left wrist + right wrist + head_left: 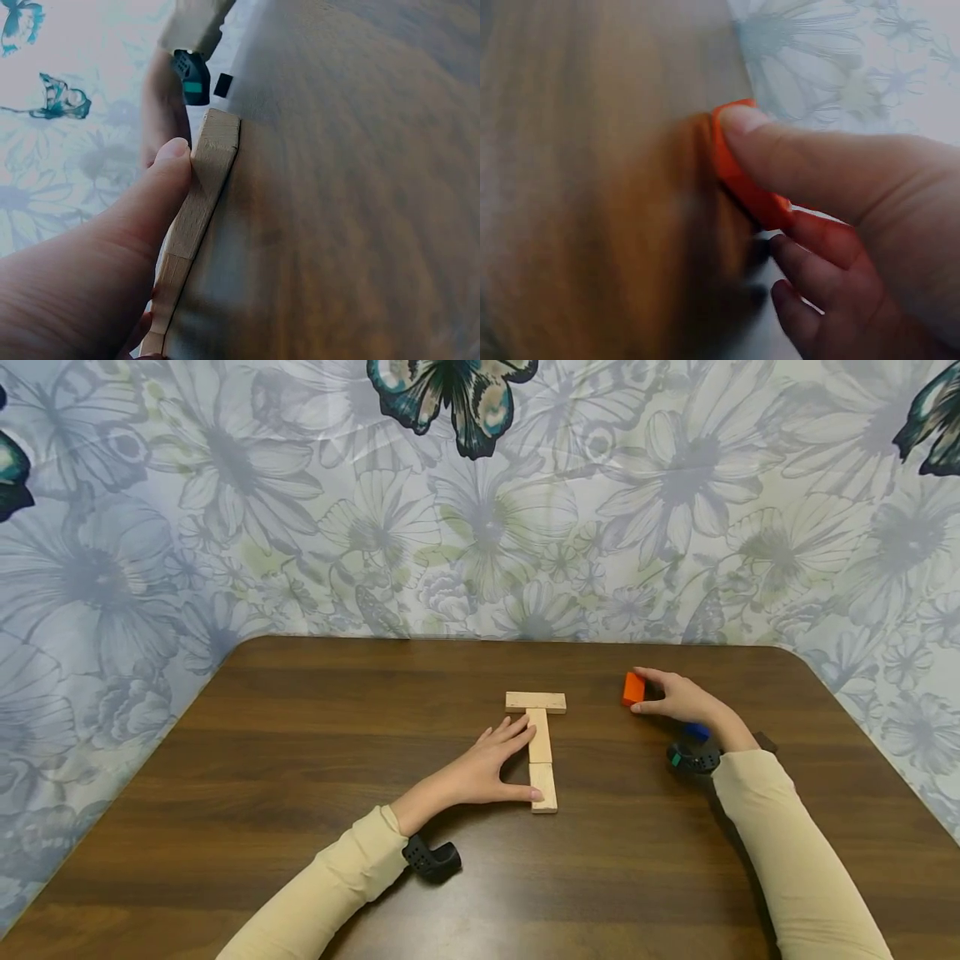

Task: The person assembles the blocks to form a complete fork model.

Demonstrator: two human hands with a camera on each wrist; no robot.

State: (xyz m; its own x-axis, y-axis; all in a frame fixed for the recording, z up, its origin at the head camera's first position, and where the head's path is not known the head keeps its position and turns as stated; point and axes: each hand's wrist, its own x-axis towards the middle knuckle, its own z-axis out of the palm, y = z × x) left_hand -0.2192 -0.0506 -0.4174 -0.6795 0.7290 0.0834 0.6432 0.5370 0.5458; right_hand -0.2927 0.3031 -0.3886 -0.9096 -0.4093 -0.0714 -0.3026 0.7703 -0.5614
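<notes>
Dark brown wood-grain table (337,710), far corners rounded, far edge against floral wall covering (487,543). Pale ground, grey-blue line-drawn flowers, faint green leaf touches. Large daisy-like bloom (690,468) upper right. Teal-and-black printed butterfly (452,397) top centre, upper part cut off by frame; partial left-edge butterfly (11,477), partial right-edge butterfly (933,427). Soft light sheen on near tabletop.

"Any words or numbers you can read?"
"None, in any of the three views."
"Not on the wooden blocks (542,743) or the orange block (633,688)?"
"Nothing legible on either."
"And the black wrist mounts (432,860)?"
"No readable label, brand or sign there; none on the wallpaper (487,568) either."
</notes>
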